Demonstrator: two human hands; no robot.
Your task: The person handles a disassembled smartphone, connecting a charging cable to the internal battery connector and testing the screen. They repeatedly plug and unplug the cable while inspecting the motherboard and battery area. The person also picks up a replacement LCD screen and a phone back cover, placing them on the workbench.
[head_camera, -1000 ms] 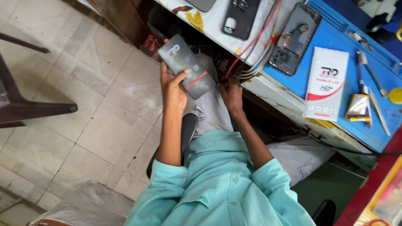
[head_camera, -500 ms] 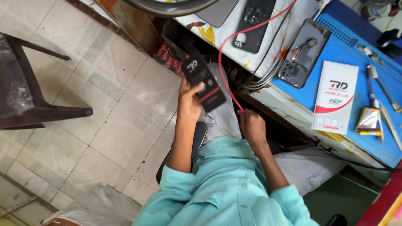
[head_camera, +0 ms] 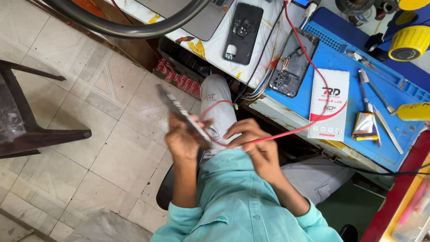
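Observation:
My left hand (head_camera: 181, 143) grips a flat dark package (head_camera: 177, 110), tilted so I see it nearly edge-on, over my lap beside the workbench. Just to its right, my right hand (head_camera: 257, 145) pinches a red cable (head_camera: 313, 123) that loops up across the blue work mat (head_camera: 394, 143) to the back of the bench. The two hands are close together in front of my teal shirt. An opened phone (head_camera: 293, 65) with its insides showing lies on the mat's left end, and a white box with red markings (head_camera: 330, 104) lies beside it.
A black phone back (head_camera: 243, 33) and a grey laptop (head_camera: 197, 18) rest on the bench's pale cloth. Tweezers and small tools (head_camera: 380, 114) lie on the mat. A dark curved hoop (head_camera: 134, 27) crosses the top. A dark chair (head_camera: 27, 130) stands on the tiled floor at left.
My left hand has turned the dark package from face-up to edge-on and lowered it. My right hand came up from under the bench and now holds the red cable.

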